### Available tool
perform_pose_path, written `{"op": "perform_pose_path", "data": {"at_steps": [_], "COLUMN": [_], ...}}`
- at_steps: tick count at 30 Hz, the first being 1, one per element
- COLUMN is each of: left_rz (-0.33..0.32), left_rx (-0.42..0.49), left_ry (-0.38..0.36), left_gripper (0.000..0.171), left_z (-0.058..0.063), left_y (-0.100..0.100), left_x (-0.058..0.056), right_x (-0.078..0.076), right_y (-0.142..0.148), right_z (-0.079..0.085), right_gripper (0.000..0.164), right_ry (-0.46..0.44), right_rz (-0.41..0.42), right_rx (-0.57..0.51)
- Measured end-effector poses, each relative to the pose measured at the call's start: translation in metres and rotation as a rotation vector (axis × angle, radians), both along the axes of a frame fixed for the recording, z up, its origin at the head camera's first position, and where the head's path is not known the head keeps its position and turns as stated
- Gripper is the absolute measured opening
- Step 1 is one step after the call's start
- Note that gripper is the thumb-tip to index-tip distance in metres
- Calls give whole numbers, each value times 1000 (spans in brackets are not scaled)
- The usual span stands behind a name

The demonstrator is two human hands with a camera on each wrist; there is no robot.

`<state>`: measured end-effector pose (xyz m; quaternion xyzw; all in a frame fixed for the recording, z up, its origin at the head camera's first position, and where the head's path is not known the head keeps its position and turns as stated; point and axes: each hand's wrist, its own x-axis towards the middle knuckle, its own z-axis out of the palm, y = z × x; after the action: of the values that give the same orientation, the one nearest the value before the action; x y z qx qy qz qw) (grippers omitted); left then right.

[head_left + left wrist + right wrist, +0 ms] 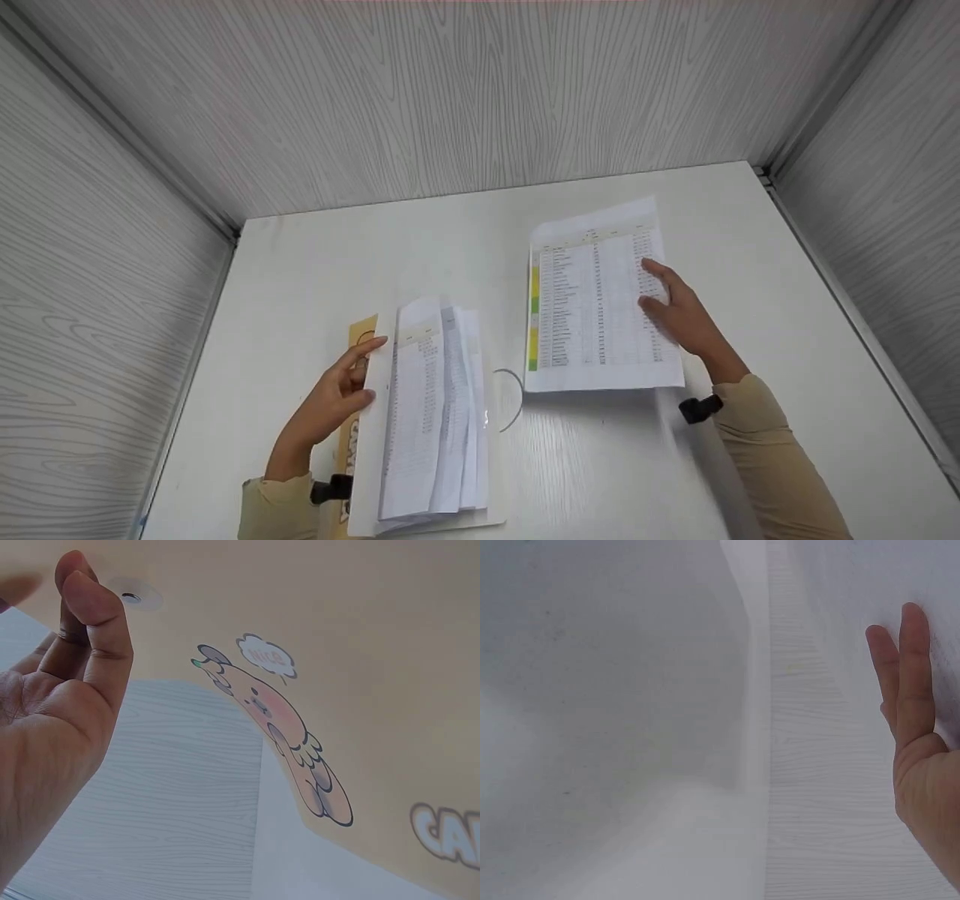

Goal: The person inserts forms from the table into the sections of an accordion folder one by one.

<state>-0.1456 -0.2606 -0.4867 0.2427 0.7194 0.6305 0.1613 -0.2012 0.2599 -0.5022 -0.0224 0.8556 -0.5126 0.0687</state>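
In the head view, my left hand (330, 401) grips the left edge of a file folder (370, 465), its thumb on the white inner side and other fingers behind. The folder stands tilted, with several loose printed sheets (420, 405) inside. Its yellow outside (360, 675) fills much of the left wrist view, showing a cartoon animal, lettering and a round button. Over to the right, my right hand (682, 315) holds a printed sheet (600, 300) by its right edge, thumb and index finger in front, other fingers behind. A table of rows covers the sheet, with yellow and green cells at left.
Both hands work above a white table (315, 262) with pale panels (480, 97) at the back and sides. A thin grey curved line (520, 397) shows between folder and sheet. Dark straps with small devices (701, 409) sit at the wrists.
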Motion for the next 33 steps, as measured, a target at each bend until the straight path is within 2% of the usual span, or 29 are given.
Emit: {"op": "perform_pose_path", "data": {"at_steps": [10,21,26,33], "left_rz": [46,36,18,-4], "left_rx": [-28,-22,-46,-59], "left_ry": [22,52,72,78], "left_gripper": [66,66,66,66], "left_z": [0,-1,3,11], "left_y": [-1,-1,13,36], "left_x": [1,-3,-19,-40], "right_x": [12,22,22,23], "right_y": [-32,-86,-90,-89], "right_z": [21,33,36,35], "right_gripper": [66,66,66,65], "right_ry": [53,56,66,69], "right_rz": [5,57,56,66], "right_rx": [-146,-329,-378,-390]}}
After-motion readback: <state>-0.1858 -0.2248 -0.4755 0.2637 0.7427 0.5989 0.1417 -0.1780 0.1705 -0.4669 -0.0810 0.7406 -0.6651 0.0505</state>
